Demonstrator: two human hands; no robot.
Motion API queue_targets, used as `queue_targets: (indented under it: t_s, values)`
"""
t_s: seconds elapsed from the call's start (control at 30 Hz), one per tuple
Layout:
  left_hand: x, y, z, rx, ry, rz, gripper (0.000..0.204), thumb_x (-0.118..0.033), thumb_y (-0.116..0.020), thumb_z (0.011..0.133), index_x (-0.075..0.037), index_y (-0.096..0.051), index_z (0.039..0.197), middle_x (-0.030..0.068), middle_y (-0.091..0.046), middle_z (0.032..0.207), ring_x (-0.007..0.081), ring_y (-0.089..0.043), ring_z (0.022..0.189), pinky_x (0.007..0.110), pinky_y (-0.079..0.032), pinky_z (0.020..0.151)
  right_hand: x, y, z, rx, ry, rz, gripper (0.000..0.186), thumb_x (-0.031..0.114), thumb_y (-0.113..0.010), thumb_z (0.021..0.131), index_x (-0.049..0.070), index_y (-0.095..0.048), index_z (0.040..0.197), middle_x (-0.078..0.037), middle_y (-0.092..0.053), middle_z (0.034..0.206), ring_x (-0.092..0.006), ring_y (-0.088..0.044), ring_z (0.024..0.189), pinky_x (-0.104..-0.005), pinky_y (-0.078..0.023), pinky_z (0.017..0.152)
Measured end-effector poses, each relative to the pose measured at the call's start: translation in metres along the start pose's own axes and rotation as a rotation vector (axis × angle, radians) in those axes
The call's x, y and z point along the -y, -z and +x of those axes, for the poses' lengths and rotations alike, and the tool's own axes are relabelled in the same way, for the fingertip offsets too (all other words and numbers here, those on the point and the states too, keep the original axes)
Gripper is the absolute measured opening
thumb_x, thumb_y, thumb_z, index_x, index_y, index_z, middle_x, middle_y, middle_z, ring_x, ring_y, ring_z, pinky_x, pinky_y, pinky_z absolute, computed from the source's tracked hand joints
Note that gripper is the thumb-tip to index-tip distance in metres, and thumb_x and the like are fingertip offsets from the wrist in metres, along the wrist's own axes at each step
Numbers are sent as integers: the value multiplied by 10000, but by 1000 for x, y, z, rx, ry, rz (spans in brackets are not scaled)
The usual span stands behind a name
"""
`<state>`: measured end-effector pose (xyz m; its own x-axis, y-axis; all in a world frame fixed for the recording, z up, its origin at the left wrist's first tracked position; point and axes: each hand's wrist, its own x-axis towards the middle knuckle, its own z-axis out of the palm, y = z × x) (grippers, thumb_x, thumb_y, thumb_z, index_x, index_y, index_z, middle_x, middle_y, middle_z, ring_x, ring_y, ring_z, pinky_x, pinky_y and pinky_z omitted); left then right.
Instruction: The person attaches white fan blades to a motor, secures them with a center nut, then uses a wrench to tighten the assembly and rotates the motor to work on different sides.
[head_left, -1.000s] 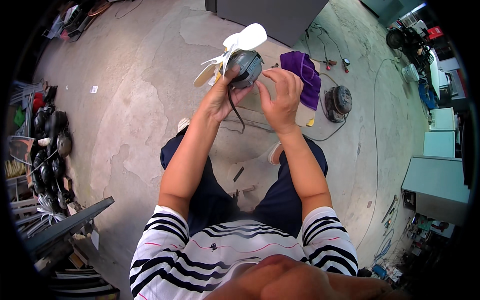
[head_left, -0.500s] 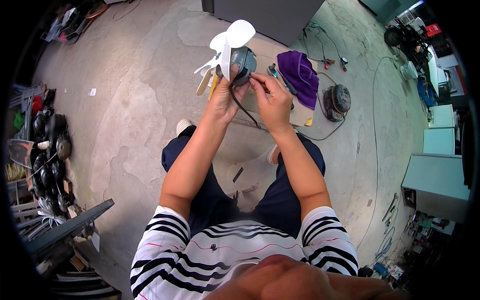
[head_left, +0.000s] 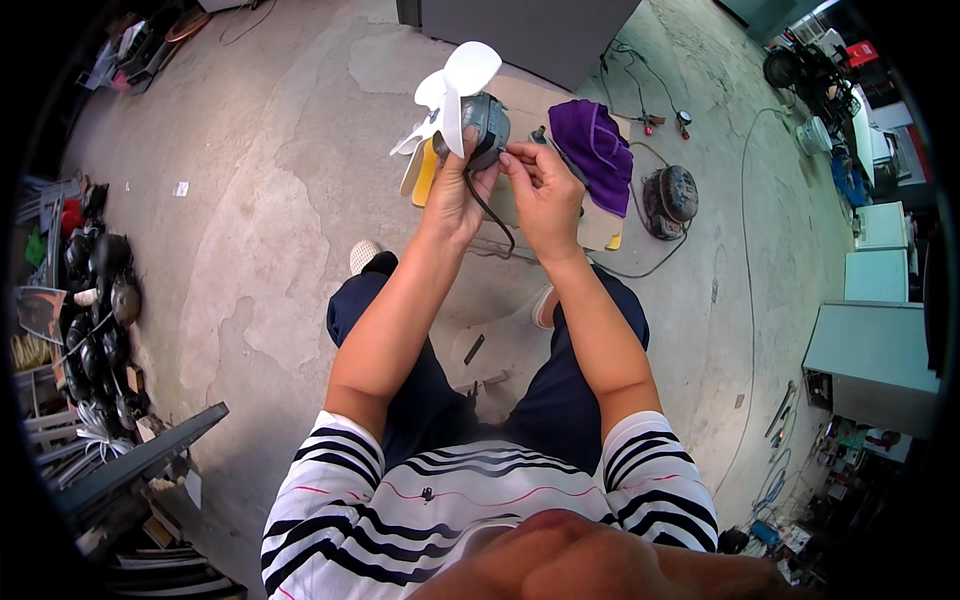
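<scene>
My left hand (head_left: 452,205) is closed round a small grey fan motor (head_left: 490,125), holding it up in front of me. White fan blades (head_left: 472,70) stick out from the motor's left side. A dark cord (head_left: 505,228) hangs from the motor past my left hand. At the motor's lower right side, my right hand (head_left: 545,200) has thumb and forefinger pinched together; what sits between the fingertips is too small to make out. Beyond the right hand, the dark end of a tool (head_left: 538,133) shows beside a crumpled purple cloth (head_left: 590,145).
Cardboard (head_left: 520,95) lies on the concrete floor under the cloth. A black round compressor (head_left: 670,200) with a cable stands to its right, and a gauge (head_left: 684,119) with hoses lies farther off. A grey cabinet (head_left: 520,35) stands ahead; piled parts (head_left: 100,320) line the left side.
The view has shifted slightly. My left hand still holds the fan motor, and my right fingers stay pinched at its side; the blades have tilted a little.
</scene>
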<state>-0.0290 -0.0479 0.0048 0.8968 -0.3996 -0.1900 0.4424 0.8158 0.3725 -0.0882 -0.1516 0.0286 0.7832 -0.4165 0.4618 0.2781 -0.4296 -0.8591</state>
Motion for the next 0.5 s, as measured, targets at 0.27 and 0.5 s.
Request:
queue_targets:
  t_s: [0.27, 0.5]
  values:
    - [7, 2, 3, -19, -66, 30, 413, -228, -811, 887, -63, -596, 1199, 63, -688, 1082, 178, -681, 999, 331, -604, 886, 0, 3, 3, 10, 101, -118, 158, 33, -688, 928, -3, -728, 1077, -133, -727, 927, -198, -740, 765, -300, -553, 669]
    - [10, -3, 3, -5, -75, 34, 407, -222, -807, 890, -60, -595, 1198, 66, -701, 1049, 180, -695, 936, 322, -617, 813, -4, -1, 3, -44, 11, -28, 148, 29, -676, 933, 7, -724, 1071, -126, -720, 886, -217, -728, 753, -309, -547, 660]
